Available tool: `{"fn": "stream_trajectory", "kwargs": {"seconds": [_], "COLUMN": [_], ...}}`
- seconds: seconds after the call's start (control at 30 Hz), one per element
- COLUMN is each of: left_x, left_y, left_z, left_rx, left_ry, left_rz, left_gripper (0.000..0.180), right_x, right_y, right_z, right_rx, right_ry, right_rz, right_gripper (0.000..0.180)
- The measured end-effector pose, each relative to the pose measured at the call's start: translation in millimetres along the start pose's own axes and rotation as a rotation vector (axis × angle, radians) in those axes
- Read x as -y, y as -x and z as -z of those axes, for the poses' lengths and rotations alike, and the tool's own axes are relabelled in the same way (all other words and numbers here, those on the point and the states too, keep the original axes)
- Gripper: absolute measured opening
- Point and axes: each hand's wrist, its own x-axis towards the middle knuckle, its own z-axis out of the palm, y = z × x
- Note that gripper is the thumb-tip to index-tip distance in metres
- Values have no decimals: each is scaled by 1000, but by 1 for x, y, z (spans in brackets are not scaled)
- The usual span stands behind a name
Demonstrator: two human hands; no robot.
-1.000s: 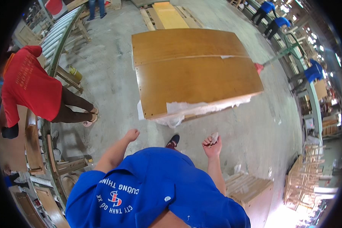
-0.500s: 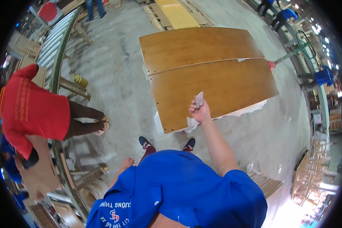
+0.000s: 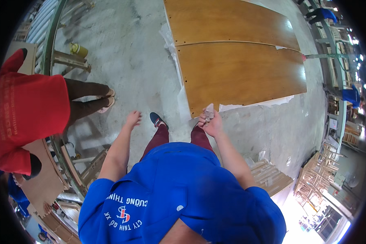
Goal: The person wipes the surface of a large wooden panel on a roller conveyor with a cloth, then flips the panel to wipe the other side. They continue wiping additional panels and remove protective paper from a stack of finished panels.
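So, compared to half a second ago, my left hand (image 3: 134,119) has swung forward, and my right hand (image 3: 211,124) has slid from over the near panel (image 3: 240,73) back to its near edge, close to the near-left corner. Right's got its fingers closed on a crumpled pale scrap (image 3: 208,113); paper or cloth, can't tell. Left's empty, fingers loosely open over the floor (image 3: 126,61). Can't tell if the scrap touches the panel. It sticks up out of my fingers, narrow tip pointing away from me toward the panel, long axis roughly straight ahead. I'd call this step just carrying it; the next move probably calls for keeping that pinch snug.
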Motion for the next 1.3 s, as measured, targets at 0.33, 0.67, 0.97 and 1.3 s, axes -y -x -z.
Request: {"fn": "stream_trajectory", "kwargs": {"seconds": [0.33,0.67,0.97,1.3], "left_x": [-44,-80,-107,-110], "left_y": [7,-23,-23,60], "left_z": [-237,-273,-280,-276], "left_rx": [129,-508,-525,-214], "left_ry": [483,179,-6,257], "left_rz": [137,-131,-139,-211], "left_gripper": [30,63,64,69], "right_x": [92,220,230,229], "right_y": [71,144,127,108], "right_z": [91,190,187,170], "right_rx": [-30,-135,-123,-108], "right_ry": [-22,-7,-80,-149], "right_rz": [89,267,213,338], "right_gripper": [34,34,36,36]}}
